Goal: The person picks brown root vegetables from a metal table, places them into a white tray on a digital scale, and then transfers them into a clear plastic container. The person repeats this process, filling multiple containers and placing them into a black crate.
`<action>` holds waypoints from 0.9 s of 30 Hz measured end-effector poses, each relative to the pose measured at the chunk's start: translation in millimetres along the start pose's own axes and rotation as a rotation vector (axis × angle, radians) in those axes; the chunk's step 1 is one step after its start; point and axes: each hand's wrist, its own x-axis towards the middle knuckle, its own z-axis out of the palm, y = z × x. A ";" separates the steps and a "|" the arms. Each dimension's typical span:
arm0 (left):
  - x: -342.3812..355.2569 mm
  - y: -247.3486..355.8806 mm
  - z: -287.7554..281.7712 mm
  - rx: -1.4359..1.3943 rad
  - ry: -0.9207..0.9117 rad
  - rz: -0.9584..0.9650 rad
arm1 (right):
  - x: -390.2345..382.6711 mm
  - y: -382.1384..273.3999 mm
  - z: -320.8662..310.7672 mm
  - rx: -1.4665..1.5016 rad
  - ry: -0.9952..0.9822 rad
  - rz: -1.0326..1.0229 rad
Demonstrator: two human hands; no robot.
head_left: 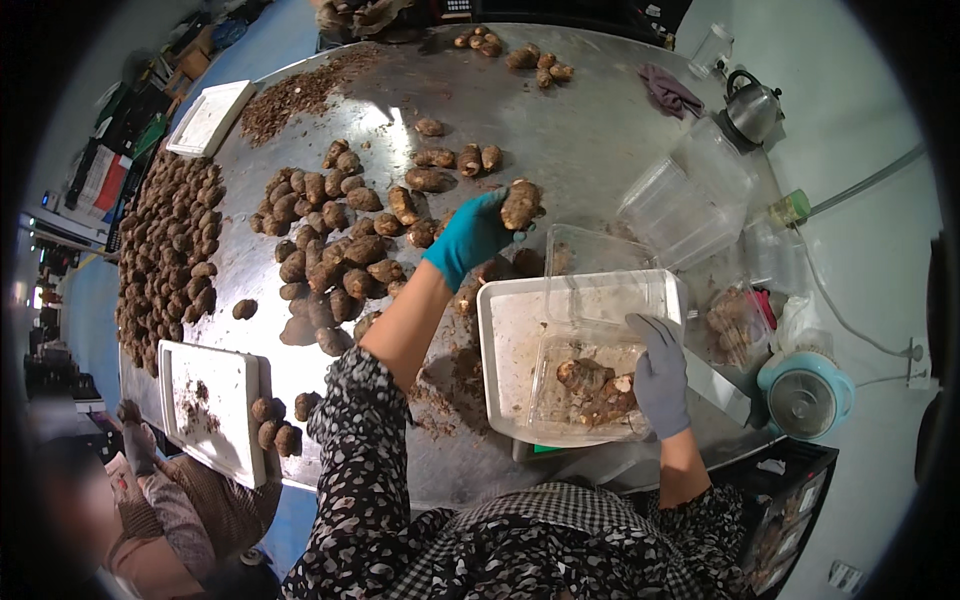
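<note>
A brown, rough-skinned taro root (521,205) is gripped in the fingertips of my left hand (470,236), which wears a teal glove and is raised over the middle of the table. My right hand (660,378), in a grey glove, holds the right side of a clear plastic clamshell box (540,375). The box lies with its lid (605,245) folded back, inside a white tray (487,345). Several taro roots (600,392) rest in the box, near my right fingers. Beneath the tray, a device with a green patch (546,449) is mostly hidden.
Loose taro roots (340,255) spread left of my left arm, with a bigger heap (170,240) beyond. White trays (210,118) (212,405) stand along the left. Stacked clear boxes (690,195), a kettle (752,105) and a turquoise fan (804,400) are right. A co-worker (180,510) sits lower left.
</note>
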 end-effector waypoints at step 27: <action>-129.9 -66.4 83.0 1.704 0.672 0.402 | -8.4 34.8 -12.6 0.289 0.021 0.054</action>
